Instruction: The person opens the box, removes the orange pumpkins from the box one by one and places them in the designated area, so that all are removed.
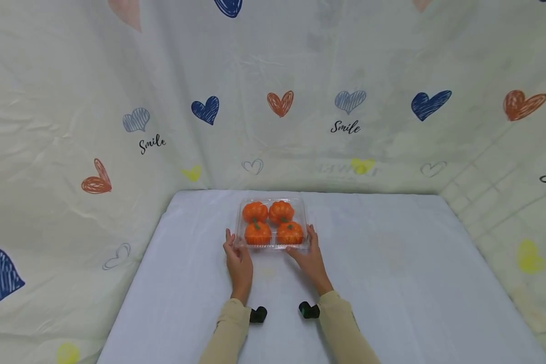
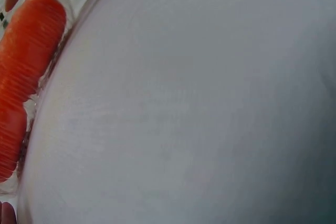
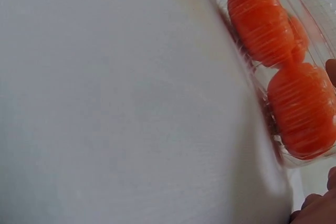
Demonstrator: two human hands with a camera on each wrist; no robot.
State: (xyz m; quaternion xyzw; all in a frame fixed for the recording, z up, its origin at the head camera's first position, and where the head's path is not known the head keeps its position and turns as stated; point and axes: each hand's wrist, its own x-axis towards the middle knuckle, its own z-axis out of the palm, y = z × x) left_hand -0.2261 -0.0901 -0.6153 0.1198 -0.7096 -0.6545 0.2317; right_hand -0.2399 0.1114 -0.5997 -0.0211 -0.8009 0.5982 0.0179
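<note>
A clear plastic clamshell container [image 1: 300, 210] sits near the back of the table, with several small orange pumpkins [image 1: 258, 233] with green stems inside, in two rows. My left hand [image 1: 239, 265] grips its front left corner, fingers along the left side and thumb at the front. At the front right corner my right hand [image 1: 313, 263] holds it the same way. In the left wrist view, the ribbed front wall covers an orange pumpkin [image 2: 34, 45] at the left edge. The right wrist view shows the container [image 3: 304, 3] tilted by the camera angle, fingertips at both ends.
A white cloth covers the table [image 1: 391, 273]. Behind it and at both sides hangs a pale curtain [image 1: 273, 55] printed with hearts and the word "Smile". Dark wrist cameras [image 1: 258, 314] sit at the inner side of each beige sleeve [image 1: 229, 328].
</note>
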